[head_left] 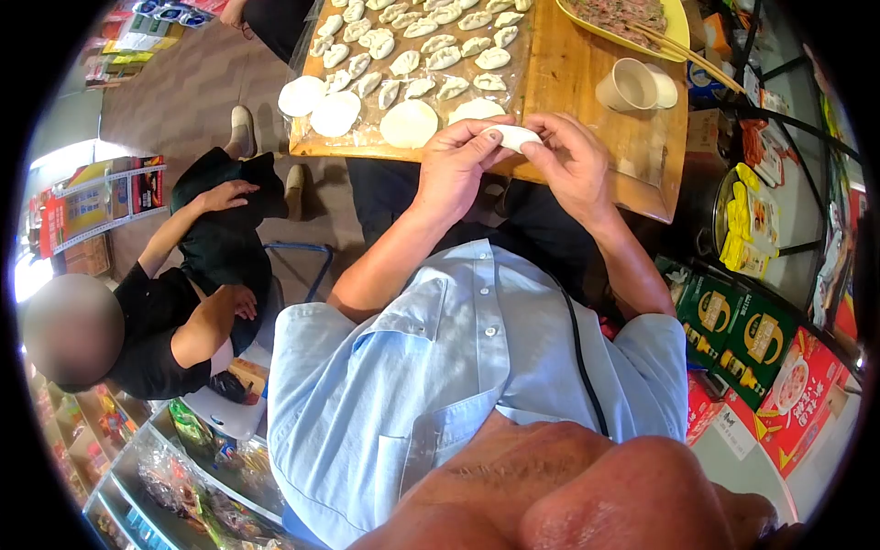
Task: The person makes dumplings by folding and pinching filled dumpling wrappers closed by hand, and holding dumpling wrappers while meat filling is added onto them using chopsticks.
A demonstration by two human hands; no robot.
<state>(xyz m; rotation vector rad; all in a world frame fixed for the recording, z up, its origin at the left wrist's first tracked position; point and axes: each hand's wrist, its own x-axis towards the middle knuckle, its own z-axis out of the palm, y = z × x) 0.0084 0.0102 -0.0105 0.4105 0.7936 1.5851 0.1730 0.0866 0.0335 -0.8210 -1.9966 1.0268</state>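
Between my two hands, just over the table's near edge, is a folded white dumpling. My left hand pinches its left end, with the thumb on top. The fingers of my right hand press on its right end. Flat round wrappers lie along the near side of the plastic sheet, one wrapper left of my hands and another wrapper partly hidden behind my left fingers. Beyond them, many finished dumplings sit in rows on the sheet.
A yellow plate of minced filling stands at the far right, with chopsticks across its rim. Two paper cups are on the wooden table. A seated person is at my left. Boxes and shelves flank me.
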